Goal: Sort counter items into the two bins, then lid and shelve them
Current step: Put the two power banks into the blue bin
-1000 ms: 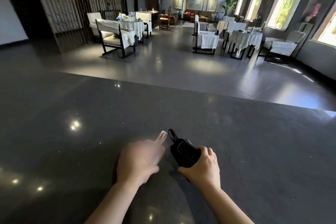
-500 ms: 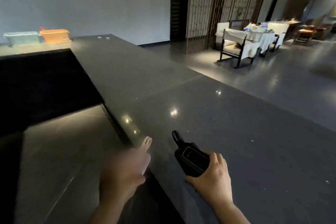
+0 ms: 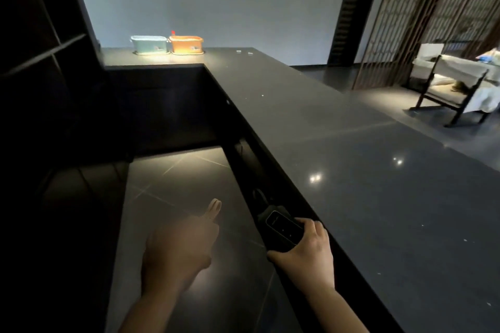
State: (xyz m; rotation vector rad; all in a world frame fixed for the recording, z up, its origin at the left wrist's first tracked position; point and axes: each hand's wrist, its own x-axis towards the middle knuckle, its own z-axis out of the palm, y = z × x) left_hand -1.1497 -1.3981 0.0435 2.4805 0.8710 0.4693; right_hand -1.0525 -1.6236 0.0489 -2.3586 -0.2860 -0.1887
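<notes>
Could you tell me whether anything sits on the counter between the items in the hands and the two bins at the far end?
Nothing large shows. The counter runs bare toward the blue bin and orange bin, apart from two small pale things near its far corner, right of the bins.

No legible txt anywhere. Small marks on the teal bin (image 3: 149,44) & orange bin (image 3: 186,45) at counter's far end: too blurry to read.
</notes>
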